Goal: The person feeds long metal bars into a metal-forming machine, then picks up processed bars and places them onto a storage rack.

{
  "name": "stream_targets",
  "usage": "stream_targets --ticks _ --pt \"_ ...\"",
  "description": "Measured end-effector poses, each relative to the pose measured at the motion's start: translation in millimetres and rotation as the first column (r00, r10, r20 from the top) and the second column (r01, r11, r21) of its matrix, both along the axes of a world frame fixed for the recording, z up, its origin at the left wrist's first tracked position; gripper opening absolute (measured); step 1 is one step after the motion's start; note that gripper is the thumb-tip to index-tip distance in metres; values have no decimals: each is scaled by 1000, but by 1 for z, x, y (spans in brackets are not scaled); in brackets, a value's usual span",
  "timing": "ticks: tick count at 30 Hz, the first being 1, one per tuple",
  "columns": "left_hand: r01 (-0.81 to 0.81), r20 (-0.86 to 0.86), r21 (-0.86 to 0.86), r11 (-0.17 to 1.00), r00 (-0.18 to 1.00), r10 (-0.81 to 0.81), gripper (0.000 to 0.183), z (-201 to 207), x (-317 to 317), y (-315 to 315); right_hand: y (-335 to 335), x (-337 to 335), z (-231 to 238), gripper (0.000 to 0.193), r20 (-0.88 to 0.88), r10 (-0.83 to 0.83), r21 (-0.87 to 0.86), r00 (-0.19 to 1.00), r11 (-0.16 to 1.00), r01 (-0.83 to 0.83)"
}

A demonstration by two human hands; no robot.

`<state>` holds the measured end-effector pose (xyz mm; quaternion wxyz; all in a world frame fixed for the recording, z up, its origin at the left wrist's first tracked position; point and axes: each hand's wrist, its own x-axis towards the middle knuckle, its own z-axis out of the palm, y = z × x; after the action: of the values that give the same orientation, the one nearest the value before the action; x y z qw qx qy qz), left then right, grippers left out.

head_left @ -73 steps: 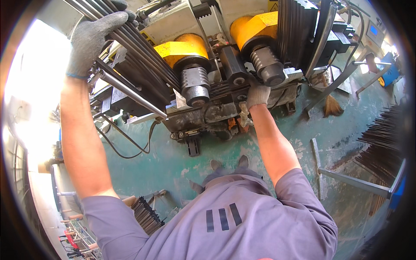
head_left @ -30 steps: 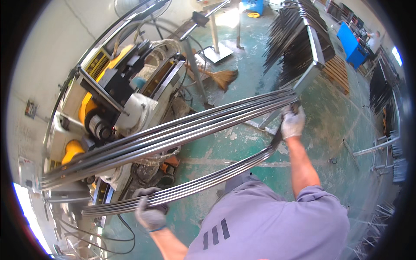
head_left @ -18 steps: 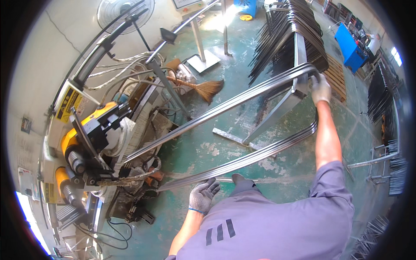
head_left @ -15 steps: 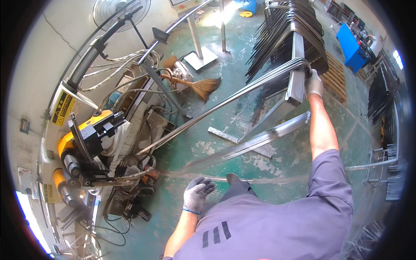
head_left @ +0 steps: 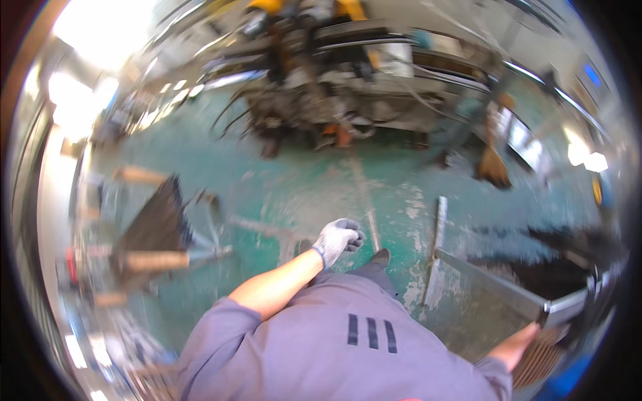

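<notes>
At the far left, a blurred dark stack (head_left: 157, 220) stands on the green floor (head_left: 267, 180), narrow at its upper end and spreading downward, with a tan roller (head_left: 157, 260) lying crosswise at its lower edge. Toward the middle, the left hand (head_left: 341, 240), in a pale grey glove, hangs above the floor with fingers loosely curled and pointing right; its grip is slack and no object shows in it. Above, along the far edge of the floor, runs a smeared machine (head_left: 321, 100) with yellow parts at its top. Farther right, a broom (head_left: 493, 167) points its bristles down toward the wearer. Right of centre, a grey metal rack (head_left: 495, 284) sets its foot on the floor and slants down and right to its near corner, where its beam turns up and right. The dark bars (head_left: 562, 260) are on that beam, at the right side; their long axis runs roughly crosswise, the blurred tips pointing left. The right hand (head_left: 554, 332) is a partly hidden blur just beside the rack's near corner, so its grip cannot be told. Below that corner lies a slatted wooden pallet (head_left: 537, 364).
</notes>
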<state>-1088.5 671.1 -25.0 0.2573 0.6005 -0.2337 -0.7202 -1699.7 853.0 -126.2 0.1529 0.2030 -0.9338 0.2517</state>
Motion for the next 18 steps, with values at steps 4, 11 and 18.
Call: stream_targets --ticks 4,11,18 --pt "-219 15 -23 975 976 219 30 -4 89 31 27 186 -106 48 541 51 199 840 962 -187" --pt "-599 -79 -71 797 800 594 29 -8 266 98 -92 437 -156 38 696 472 125 542 663 -738" --pt "-883 -30 -90 460 464 885 31 -11 440 202 -252 667 -94 41 596 783 -17 178 234 -972"
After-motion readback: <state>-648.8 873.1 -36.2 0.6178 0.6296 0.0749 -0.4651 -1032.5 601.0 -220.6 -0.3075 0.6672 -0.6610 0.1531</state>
